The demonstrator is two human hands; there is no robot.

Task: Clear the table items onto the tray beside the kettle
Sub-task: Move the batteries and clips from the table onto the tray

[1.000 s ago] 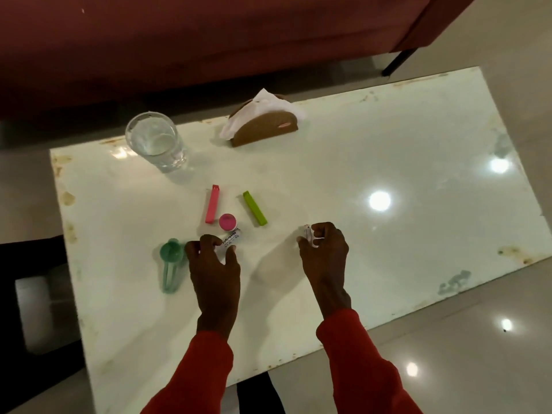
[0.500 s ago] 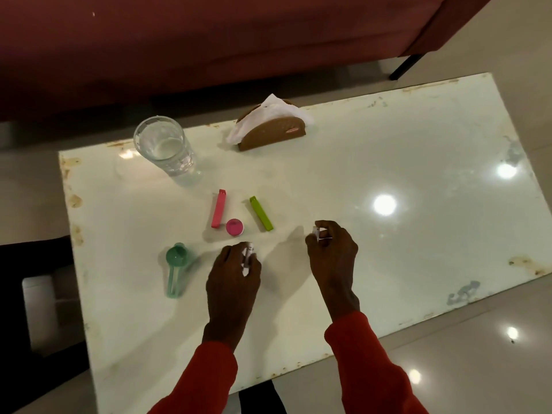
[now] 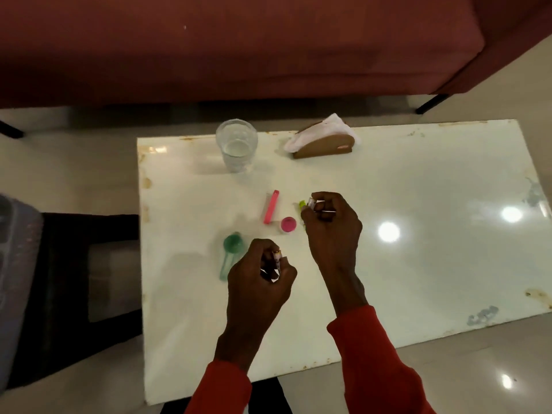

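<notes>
Left hand pinches a small labelled tube, print unreadable; right hand pinches a similar tube above the table centre, beside a pink cap.

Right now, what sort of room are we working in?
Probably a living room or lounge: a low white table stands before a maroon sofa on a glossy tiled floor, with a napkin holder and a drinking glass.

One white table carries one drinking glass, one napkin holder, one pink stick, one green stick, one pink cap and one green scoop. Two hands, left and right, each hold one small white tube.
</notes>
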